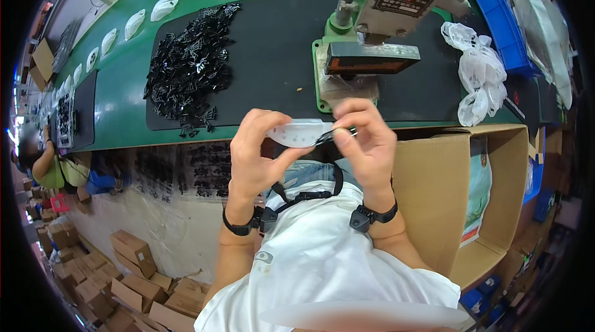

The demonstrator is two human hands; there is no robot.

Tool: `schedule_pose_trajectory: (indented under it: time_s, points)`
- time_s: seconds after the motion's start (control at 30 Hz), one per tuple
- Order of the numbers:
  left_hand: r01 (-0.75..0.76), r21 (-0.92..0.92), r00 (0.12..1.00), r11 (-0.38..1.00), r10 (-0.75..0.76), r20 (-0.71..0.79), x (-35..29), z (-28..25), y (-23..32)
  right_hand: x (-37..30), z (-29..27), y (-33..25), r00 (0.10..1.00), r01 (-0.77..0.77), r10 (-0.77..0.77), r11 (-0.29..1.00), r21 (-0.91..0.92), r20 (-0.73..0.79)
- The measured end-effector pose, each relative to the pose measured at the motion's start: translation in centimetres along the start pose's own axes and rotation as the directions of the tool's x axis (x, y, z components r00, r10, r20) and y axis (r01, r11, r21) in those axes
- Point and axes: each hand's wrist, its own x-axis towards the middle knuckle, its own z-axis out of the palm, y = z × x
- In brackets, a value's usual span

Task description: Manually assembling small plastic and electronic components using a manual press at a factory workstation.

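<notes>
Hands joined on a clear plastic piece above the table edge

Hands come first in my view, both raised over the lap. I see my left hand (257,152) pinching the left end of a translucent plastic piece (296,133), thumb under and fingers curled over its top. My right hand (365,140) is closed on the piece's right end, where its fingertips also grip a small black clip (331,136) that touches the plastic. The piece sits level between the two hands, just in front of the near edge of the table (124,103).

Right of the hands stands an open cardboard box (446,196). On the table beyond, a black mat (273,53) carries a heap of black clips (189,69) to the left and a green press machine (372,28) straight ahead. A bundle of clear plastic bags (477,75) lies right of the press, with a blue bin (502,28) behind it. Farther back, white plastic pieces (164,7) sit in a row along the green surface. At far left a person in a green top (52,171) works at the same table.
</notes>
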Motion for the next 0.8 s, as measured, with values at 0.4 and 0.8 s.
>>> schedule_pose_trajectory:
  time_s: [0.4,0.8]
  points:
    - [-0.084,0.171,0.975,0.982,0.116,-0.189,-0.7,3.3,-0.4,-0.2,1.3,0.7,0.989,0.116,-0.134,0.967,-0.228,-0.063]
    - [-0.117,0.158,0.97,0.98,0.147,-0.193,0.2,3.1,-0.4,0.5,0.2,-0.7,0.998,0.061,-0.07,0.932,-0.356,-0.011]
